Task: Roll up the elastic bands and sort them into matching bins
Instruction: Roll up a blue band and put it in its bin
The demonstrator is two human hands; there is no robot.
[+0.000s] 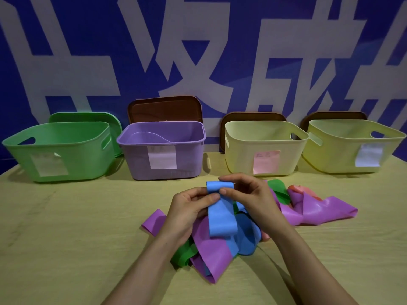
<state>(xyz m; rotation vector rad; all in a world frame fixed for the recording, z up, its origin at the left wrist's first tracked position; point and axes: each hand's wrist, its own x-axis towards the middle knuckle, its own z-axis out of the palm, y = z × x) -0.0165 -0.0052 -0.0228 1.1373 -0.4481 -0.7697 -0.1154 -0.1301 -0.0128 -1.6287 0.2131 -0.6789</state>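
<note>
Band in curled fingers: left hand, right hand

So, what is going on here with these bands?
A person pinches the top end of a blue band with the left hand and the right hand, apparently starting to roll it. The rest trails into a pile of purple and green bands on the table. Behind stand a green bin, a purple bin and two yellow bins, all open.

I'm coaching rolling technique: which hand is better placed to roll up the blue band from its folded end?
Right, probably. The right hand has fingers over the folded top of the blue band and its thumb beneath; the left hand only pinches the strip just below, suited to steadying.
</note>
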